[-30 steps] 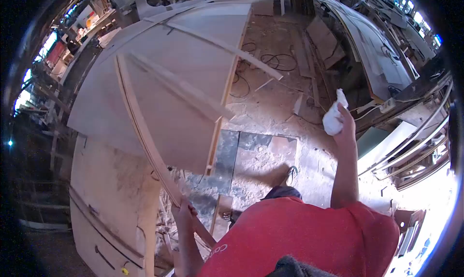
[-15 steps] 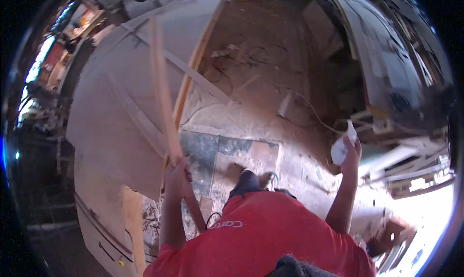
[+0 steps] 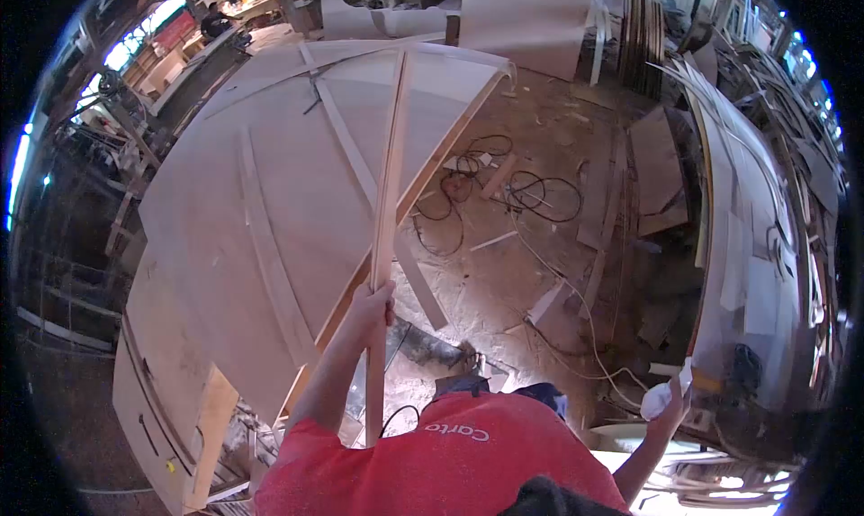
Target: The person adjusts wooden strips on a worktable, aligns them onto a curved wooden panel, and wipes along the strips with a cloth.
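Two things are being held, one in each hand, and the hands are being held well apart. One long strip (image 3: pixel 390 170) is being gripped by the closed left hand (image 3: pixel 370 309), just left of the frame's middle; it is being held lengthwise, from the top middle of the frame down to the red shirt (image 3: pixel 468 457) at the bottom. A large sheet (image 3: pixel 189 192), by which much of the left half is being filled, is being crossed at its edge by the strip; whether the two are touching cannot be told. At the lower right, a white bundle (image 3: pixel 656 401) is being clasped by the right hand (image 3: pixel 669 419); its material cannot be told. A left slat (image 3: pixel 261 237) and a right slat (image 3: pixel 346 143) are being borne by the sheet, the right one's lower end projecting past the edge. At the far right, the floor (image 3: pixel 526 125) is being bordered by panels (image 3: pixel 733 282).
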`<state>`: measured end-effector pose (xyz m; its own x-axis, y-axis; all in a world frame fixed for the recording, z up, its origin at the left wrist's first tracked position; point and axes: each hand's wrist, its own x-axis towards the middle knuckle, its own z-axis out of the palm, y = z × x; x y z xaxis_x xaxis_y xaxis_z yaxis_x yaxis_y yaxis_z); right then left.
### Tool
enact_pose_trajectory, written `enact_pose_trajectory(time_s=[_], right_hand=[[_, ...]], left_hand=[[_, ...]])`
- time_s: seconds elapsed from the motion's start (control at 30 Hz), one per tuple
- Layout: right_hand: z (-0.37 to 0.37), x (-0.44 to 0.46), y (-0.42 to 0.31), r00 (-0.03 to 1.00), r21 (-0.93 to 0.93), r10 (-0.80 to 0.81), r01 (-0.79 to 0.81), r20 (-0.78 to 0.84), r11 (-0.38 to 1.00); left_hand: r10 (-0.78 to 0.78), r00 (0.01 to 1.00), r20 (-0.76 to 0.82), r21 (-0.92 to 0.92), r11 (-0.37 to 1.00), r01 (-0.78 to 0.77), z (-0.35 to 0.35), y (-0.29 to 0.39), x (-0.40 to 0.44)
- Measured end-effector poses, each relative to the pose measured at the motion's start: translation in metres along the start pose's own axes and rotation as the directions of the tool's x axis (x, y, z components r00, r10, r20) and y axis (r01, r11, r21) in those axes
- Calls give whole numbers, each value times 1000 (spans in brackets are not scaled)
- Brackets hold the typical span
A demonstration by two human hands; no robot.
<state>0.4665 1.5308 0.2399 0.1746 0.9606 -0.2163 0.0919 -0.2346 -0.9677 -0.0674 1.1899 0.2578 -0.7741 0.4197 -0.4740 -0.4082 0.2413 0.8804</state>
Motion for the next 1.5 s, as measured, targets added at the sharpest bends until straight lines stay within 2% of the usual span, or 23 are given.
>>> enact_pose_trajectory(time_s=[0.13,0.23,0.3,0.37,0.43,0.47,0.5,0.57,0.63,0.7,0.77,0.83,0.9,0.97,1.03,1.1,1.17,1.2,1.27,1.3,1.37,1.43,1.5], right_hand=[[42,58,7,1000,23,7,-8,29,1000],[118,138,-11,992,-209,92,-73,83,975],[160,197,-15,987,-223,19,17,158,975],[212,252,-34,936,-155,-4,63,353,986],[273,303,-44,899,-104,-49,104,435,989],[311,321,-56,916,-180,-65,147,395,973],[344,331,-66,928,-267,-81,187,364,945],[408,335,-96,823,-57,-133,196,552,979],[467,342,-113,772,-6,-144,188,619,982],[517,343,-129,730,-51,-82,159,679,986],[567,335,-132,727,0,-100,136,679,991],[609,344,-128,740,48,-112,107,663,993],[636,358,-120,650,-12,-104,172,753,985],[665,367,-113,694,-35,-94,169,714,985],[683,372,-112,780,-27,-36,68,625,997],[699,378,-116,795,-37,-45,85,605,996],[723,393,-114,802,-10,44,-47,595,999],[736,396,-115,785,20,74,-109,615,994],[780,383,-137,761,55,55,-118,646,992],[802,377,-145,738,84,43,-135,674,987],[866,388,-149,732,-135,59,45,678,990],[924,376,-168,504,-84,-7,159,864,984],[996,388,-164,286,-110,20,303,958,947]], left_hand=[[16,999,-33,-54,998,-17,15,13,50],[-39,989,-141,-24,999,36,32,8,92],[-43,982,-184,-22,999,39,46,12,101],[-24,979,-203,-4,1000,24,71,19,108],[-63,939,-337,6,998,69,89,8,122],[-24,926,-378,221,968,116,106,21,123],[-50,917,-395,218,965,146,118,17,121],[-24,870,-492,193,972,136,142,19,140],[-30,842,-538,198,967,161,159,40,150],[177,837,-517,398,916,52,157,40,173],[273,798,-537,424,905,-24,151,31,208],[432,728,-533,671,740,52,155,57,234],[419,736,-531,695,712,96,168,89,249],[372,686,-626,673,702,233,174,106,283],[360,716,-598,672,712,203,159,88,322],[349,745,-568,680,709,187,153,80,343],[484,689,-539,761,632,151,160,88,352],[483,692,-536,762,630,150,152,74,358],[469,727,-502,854,404,329,140,32,377],[455,732,-508,849,409,335,143,37,383],[440,721,-535,844,327,426,156,63,391],[353,695,-627,776,362,516,168,87,404],[257,645,-720,688,388,613,176,87,425]])
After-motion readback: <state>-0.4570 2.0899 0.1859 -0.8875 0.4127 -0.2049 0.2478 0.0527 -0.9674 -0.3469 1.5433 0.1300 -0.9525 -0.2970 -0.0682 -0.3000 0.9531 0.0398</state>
